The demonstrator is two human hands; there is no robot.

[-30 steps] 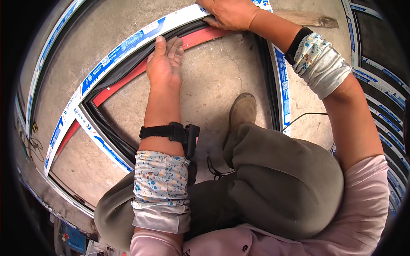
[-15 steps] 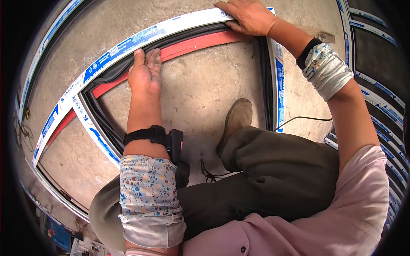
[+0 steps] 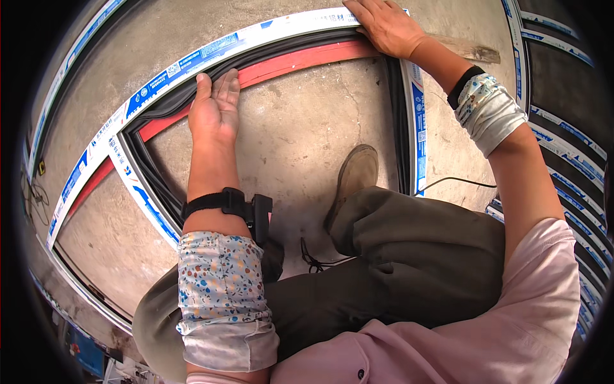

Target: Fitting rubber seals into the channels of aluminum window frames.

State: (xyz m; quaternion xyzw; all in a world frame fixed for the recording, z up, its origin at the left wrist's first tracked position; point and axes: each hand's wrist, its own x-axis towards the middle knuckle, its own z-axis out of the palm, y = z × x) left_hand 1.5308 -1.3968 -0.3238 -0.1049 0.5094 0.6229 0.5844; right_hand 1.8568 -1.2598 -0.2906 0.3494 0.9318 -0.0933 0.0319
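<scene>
A large frame (image 3: 281, 24) with white and blue protective film lies before me, black rubber seal strip (image 3: 288, 46) running along the inside of its far rail. My left hand (image 3: 215, 105) is palm up at that strip, fingers stretched out and thumb apart, fingertips touching or just beside it. At the far right corner, my right hand (image 3: 391, 31) lies across the rail, fingers over the top and thumb at the inner edge. A red bar (image 3: 300, 61) shows below the far rail. More black strip (image 3: 153, 173) hangs loosely along the left crossbar.
Film-wrapped profiles (image 3: 566, 166) are lined up at the right. A wooden piece (image 3: 476, 51) lies beyond my right wrist. A thin black cable (image 3: 457, 180) crosses the concrete floor. My shoe (image 3: 358, 173) stands inside the frame's opening. A blue item (image 3: 86, 352) sits at lower left.
My right hand has slid right along the far rail to its corner. My left hand has shifted slightly left and stays by the black strip.
</scene>
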